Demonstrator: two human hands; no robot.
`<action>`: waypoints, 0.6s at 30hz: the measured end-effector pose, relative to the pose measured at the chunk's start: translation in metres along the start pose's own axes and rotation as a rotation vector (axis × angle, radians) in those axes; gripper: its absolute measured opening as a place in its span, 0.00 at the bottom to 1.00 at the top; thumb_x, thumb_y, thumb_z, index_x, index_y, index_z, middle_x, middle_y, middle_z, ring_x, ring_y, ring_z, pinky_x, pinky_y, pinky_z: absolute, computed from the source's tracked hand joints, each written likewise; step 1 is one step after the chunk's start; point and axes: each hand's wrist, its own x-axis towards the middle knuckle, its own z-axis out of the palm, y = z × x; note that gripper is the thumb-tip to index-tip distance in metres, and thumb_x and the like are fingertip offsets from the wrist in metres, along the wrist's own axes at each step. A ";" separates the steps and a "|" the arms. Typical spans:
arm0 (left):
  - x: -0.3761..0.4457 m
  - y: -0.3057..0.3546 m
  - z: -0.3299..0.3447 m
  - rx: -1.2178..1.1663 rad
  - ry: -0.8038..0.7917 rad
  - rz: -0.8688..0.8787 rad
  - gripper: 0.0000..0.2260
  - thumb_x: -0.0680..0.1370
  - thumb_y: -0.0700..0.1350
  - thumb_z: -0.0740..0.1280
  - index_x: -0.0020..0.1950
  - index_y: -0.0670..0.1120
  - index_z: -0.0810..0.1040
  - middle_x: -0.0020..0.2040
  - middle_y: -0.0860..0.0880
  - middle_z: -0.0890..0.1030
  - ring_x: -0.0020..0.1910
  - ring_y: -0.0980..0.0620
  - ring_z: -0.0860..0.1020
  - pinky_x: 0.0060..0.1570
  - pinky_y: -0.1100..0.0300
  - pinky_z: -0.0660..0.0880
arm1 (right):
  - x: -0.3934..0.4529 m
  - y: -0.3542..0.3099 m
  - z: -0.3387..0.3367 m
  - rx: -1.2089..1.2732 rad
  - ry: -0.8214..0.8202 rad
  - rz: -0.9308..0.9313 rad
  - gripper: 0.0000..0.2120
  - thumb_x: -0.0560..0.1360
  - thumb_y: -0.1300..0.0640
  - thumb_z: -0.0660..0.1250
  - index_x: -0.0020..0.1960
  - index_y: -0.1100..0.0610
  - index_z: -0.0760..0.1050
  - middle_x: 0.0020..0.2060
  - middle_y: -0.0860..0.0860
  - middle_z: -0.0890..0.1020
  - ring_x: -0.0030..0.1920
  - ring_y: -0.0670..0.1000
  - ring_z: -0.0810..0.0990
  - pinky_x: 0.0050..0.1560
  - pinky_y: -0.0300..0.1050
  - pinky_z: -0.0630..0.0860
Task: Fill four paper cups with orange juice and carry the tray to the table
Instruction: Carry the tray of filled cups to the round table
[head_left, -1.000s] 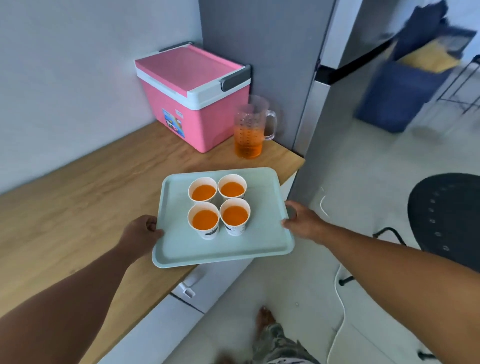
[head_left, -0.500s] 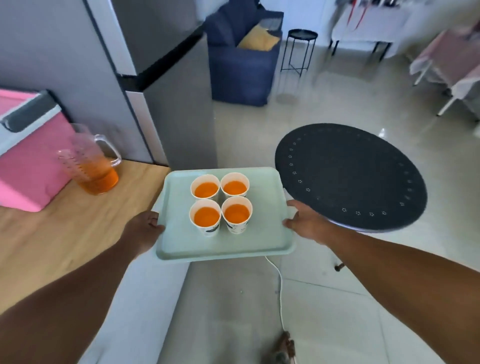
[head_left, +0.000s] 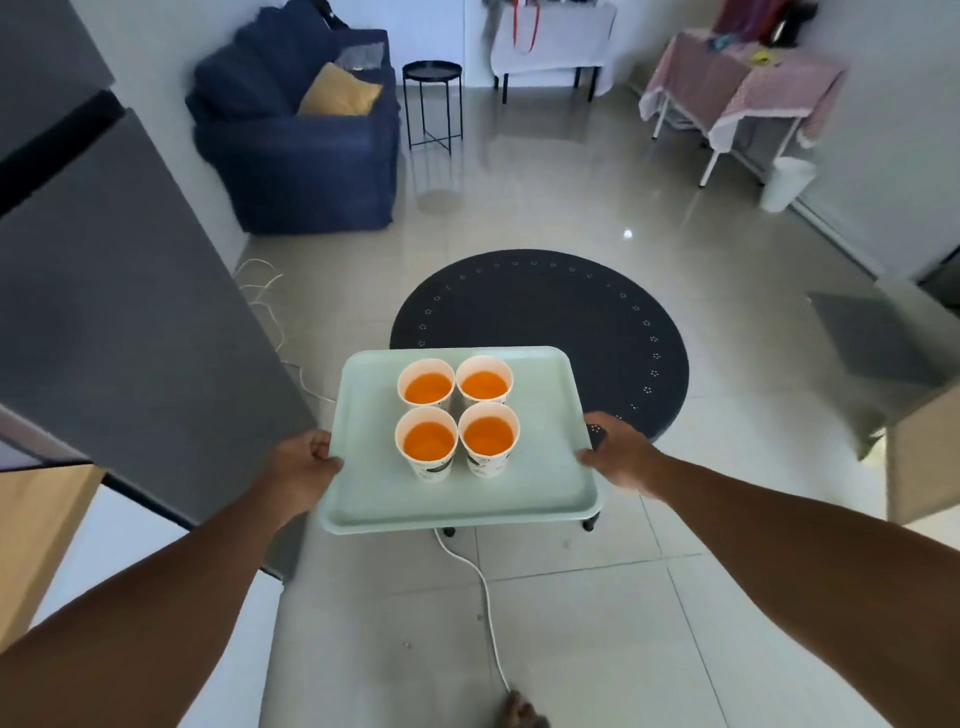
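Open tiled floor (head_left: 597, 597) now lies under the tray, and the wooden bench with the pink box and the jug is no longer in view.

Half a second ago the tray (head_left: 524, 488) was at the bench's edge; now the person has turned away, and it hangs in the air in front of a round dark table (head_left: 571, 312) at twelve o'clock. The left hand (head_left: 298, 467) grips the tray's nine o'clock rim and the right hand (head_left: 618, 449) its three o'clock rim, fingers curled on it. All four paper cups (head_left: 457, 415) stand upright, close together in a square, each holding orange juice, so I judge the filling done and only the carrying left. A white cable (head_left: 483, 597) crosses the floor at six o'clock and could catch a foot. Small dark prints on the near cups are not readable.
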 end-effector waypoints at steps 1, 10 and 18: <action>0.006 0.010 0.010 0.008 -0.004 0.010 0.06 0.75 0.36 0.71 0.50 0.44 0.81 0.44 0.46 0.84 0.45 0.45 0.81 0.46 0.56 0.74 | 0.005 0.008 -0.007 0.019 0.010 0.017 0.24 0.77 0.56 0.72 0.71 0.46 0.75 0.52 0.47 0.82 0.57 0.54 0.81 0.57 0.50 0.80; 0.070 0.051 0.065 0.054 -0.074 0.053 0.06 0.70 0.40 0.73 0.43 0.50 0.80 0.41 0.51 0.84 0.44 0.44 0.83 0.49 0.51 0.78 | 0.044 0.054 -0.036 0.050 0.050 0.123 0.26 0.77 0.56 0.72 0.74 0.47 0.73 0.51 0.50 0.80 0.53 0.56 0.80 0.50 0.47 0.76; 0.136 0.078 0.096 0.101 -0.150 0.080 0.09 0.73 0.38 0.72 0.51 0.48 0.81 0.44 0.51 0.83 0.46 0.48 0.81 0.47 0.56 0.73 | 0.089 0.065 -0.038 0.070 0.067 0.207 0.26 0.77 0.57 0.71 0.74 0.47 0.72 0.41 0.45 0.76 0.47 0.54 0.78 0.39 0.43 0.72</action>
